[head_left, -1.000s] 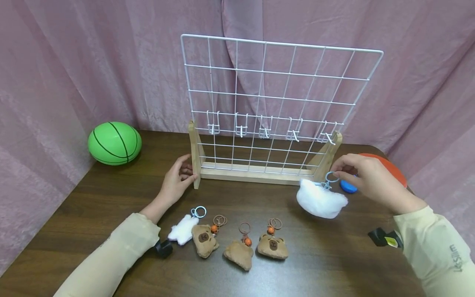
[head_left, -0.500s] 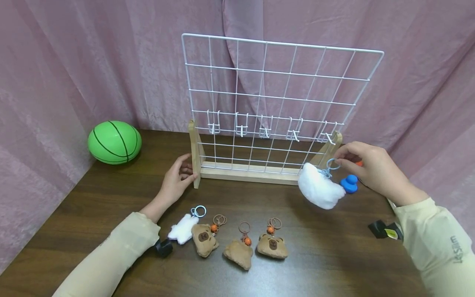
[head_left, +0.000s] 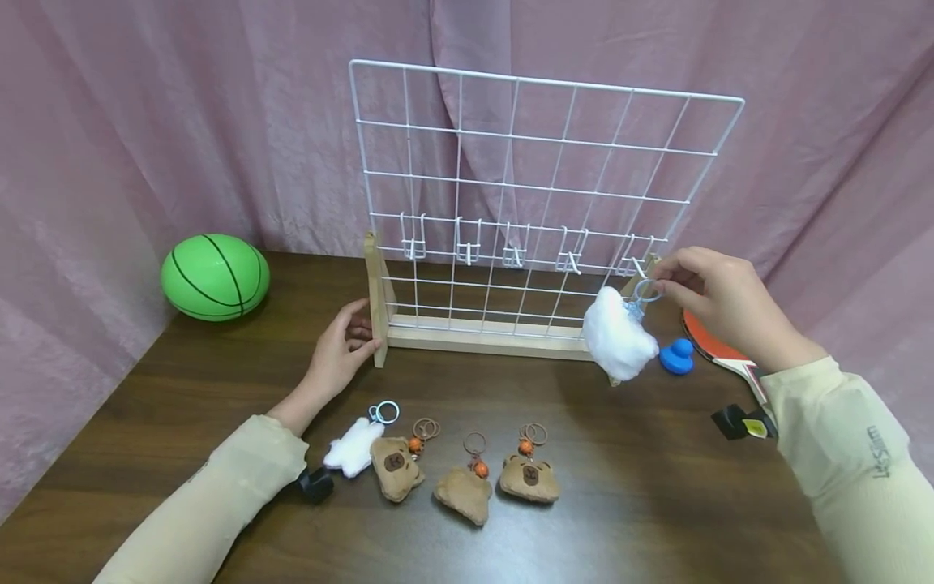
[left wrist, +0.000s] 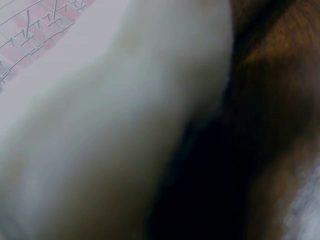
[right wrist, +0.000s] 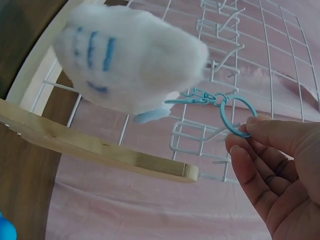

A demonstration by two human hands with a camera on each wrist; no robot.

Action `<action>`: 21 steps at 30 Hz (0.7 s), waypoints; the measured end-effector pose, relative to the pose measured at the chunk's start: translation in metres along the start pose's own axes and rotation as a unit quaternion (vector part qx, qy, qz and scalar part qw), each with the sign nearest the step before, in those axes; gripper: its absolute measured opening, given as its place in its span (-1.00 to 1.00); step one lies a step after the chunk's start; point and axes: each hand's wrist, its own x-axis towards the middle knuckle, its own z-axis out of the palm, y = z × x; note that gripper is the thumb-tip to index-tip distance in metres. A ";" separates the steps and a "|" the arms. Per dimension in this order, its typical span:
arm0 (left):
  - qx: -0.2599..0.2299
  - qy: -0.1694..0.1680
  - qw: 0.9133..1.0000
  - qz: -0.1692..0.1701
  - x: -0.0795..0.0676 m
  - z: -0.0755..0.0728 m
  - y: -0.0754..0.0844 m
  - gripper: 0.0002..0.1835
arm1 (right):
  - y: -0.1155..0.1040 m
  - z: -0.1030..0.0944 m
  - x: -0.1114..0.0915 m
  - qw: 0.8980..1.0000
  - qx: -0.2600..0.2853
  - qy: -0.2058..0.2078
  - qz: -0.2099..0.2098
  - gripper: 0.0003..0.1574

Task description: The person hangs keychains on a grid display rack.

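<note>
My right hand [head_left: 730, 296] pinches the light-blue ring of a white plush keychain [head_left: 619, 334] between thumb and fingertips. The plush dangles in front of the rack's right end; blue stripes [right wrist: 108, 54] show on it in the right wrist view. That ring overlaps the rightmost white hook [right wrist: 192, 140] there. At the other end, my left hand [head_left: 337, 349] grips the left wooden leg [head_left: 378, 300] of the white wire grid rack [head_left: 511, 195], thumb at its front edge. A blurred pale sleeve [left wrist: 100, 125] hides the left hand in the left wrist view.
Along the table's front lie a small white plush keychain [head_left: 354, 448] and three brown ones, including a bear-faced one [head_left: 529, 478]. A green ball [head_left: 215, 277] sits back left. At the right are a blue knobbed piece [head_left: 677, 357] and a red paddle [head_left: 711, 337].
My right hand has risen with the white plush keychain, bringing its ring up near the rightmost hook. More of the red paddle shows. The left hand has stayed at the leg.
</note>
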 end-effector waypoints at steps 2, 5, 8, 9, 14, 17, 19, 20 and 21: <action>0.000 -0.001 1.000 -0.003 0.000 -0.001 0.001 -0.30 | 0.000 -0.001 0.003 1.000 -0.003 -0.001 0.006 -0.81; 0.001 -0.001 1.000 -0.006 0.000 -0.002 0.002 -0.30 | 0.000 -0.001 0.006 1.000 -0.009 -0.001 0.015 -0.82; 0.002 -0.001 1.000 -0.006 0.000 -0.002 0.002 -0.30 | 0.002 0.001 0.009 1.000 -0.013 0.000 0.025 -0.83; 0.003 -0.001 1.000 -0.005 0.000 -0.002 0.002 -0.30 | 0.003 0.001 0.010 0.999 -0.013 -0.001 0.030 -0.83; 0.003 -0.003 1.000 -0.007 0.001 -0.001 0.002 -0.30 | 0.009 0.007 0.012 0.999 -0.012 -0.008 0.042 -0.85; 0.004 -0.002 1.000 -0.006 0.001 0.000 0.002 -0.30 | 0.012 0.009 0.013 0.999 -0.014 -0.014 0.050 -0.86; 0.005 -0.002 1.000 -0.005 0.000 0.000 0.002 -0.30 | 0.014 0.009 0.014 0.999 -0.013 -0.019 0.049 -0.87; 0.004 -0.002 1.000 -0.004 0.000 0.000 0.001 -0.30 | 0.014 0.010 0.014 0.999 -0.013 -0.021 0.048 -0.87; 0.004 -0.002 1.000 -0.003 0.000 0.000 0.001 -0.30 | 0.015 0.010 0.014 0.999 -0.011 -0.023 0.048 -0.87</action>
